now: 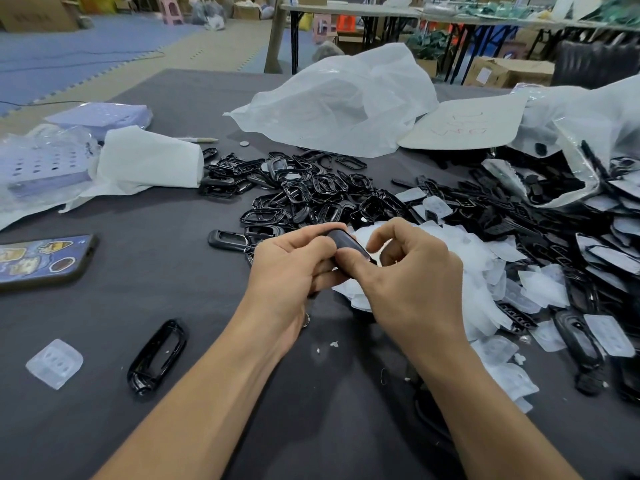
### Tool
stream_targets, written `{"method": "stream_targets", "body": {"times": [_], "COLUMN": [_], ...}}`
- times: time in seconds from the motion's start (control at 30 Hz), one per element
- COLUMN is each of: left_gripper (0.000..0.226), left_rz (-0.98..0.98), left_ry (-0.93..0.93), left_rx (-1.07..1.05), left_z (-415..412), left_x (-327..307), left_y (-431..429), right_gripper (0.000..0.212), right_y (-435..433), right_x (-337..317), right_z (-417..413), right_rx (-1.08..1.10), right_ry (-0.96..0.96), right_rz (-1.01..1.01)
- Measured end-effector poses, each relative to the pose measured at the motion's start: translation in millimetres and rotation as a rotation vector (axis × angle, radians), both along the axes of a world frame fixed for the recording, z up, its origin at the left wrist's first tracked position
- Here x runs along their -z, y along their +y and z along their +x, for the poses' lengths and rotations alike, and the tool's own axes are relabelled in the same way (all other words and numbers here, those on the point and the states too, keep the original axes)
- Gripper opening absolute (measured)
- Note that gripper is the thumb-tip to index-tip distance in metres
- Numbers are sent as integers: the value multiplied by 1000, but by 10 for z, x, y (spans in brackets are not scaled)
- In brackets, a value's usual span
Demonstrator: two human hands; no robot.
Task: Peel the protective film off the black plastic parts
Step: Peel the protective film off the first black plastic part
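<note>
My left hand [294,268] grips a small black plastic part [348,244] above the dark table [173,306]. My right hand [408,275] meets it from the right, thumb pressed on the part's near face and fingers curled behind it. A heap of black frame-shaped parts [311,195] lies just beyond my hands. A pile of peeled clear film pieces [485,282] spreads to the right, partly hidden under my right hand. More black parts with film on them [588,254] lie at the far right.
One black frame [156,356] and a clear film piece [54,363] lie at the near left. A phone [41,261] sits at the left edge. White tissue [149,164], plastic bags [339,102] and a cardboard sheet [467,124] cover the far side.
</note>
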State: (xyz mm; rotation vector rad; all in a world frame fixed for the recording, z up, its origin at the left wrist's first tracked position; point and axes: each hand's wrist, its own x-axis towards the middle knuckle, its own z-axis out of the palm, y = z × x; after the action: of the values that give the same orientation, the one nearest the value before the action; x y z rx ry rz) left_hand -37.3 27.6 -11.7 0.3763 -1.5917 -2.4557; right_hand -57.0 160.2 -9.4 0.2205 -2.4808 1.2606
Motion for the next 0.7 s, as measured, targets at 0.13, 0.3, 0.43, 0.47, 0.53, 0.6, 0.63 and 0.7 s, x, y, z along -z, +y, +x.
{"method": "stream_targets", "body": {"times": [0.13, 0.3, 0.43, 0.47, 0.53, 0.6, 0.63, 0.7], "left_gripper": [44, 32, 35, 38, 37, 33, 32, 28], "left_rz": [44, -1, -173, -214, -262, -283, -283, -277], "left_ry": [21, 54, 47, 44, 34, 24, 19, 11], "left_rx": [-2, 107, 107, 97, 74, 46, 34, 7], "left_z": [-17, 39, 65, 68, 71, 67, 62, 53], "left_x": [-4, -22, -44, -40, -37, -27, -23, -19], "left_y": [-9, -126, -208, -213, -205, -189, -183, -171], "right_gripper": [14, 10, 10, 9, 7, 6, 6, 6], "right_y": [22, 51, 78, 79, 78, 77, 77, 81], "right_x": [-22, -5, -6, -5, -2, -6, -7, -7], "right_z": [-24, -72, -97, -98, -100, -101, -102, -97], "right_rx": [-131, -225, -249, -252, -255, -257, -257, -258], "right_ry": [-83, -189, -178, -175, -169, -168, -171, -184], "right_rz": [-155, -425, -468, -470, -472, -479, -484, -498]}}
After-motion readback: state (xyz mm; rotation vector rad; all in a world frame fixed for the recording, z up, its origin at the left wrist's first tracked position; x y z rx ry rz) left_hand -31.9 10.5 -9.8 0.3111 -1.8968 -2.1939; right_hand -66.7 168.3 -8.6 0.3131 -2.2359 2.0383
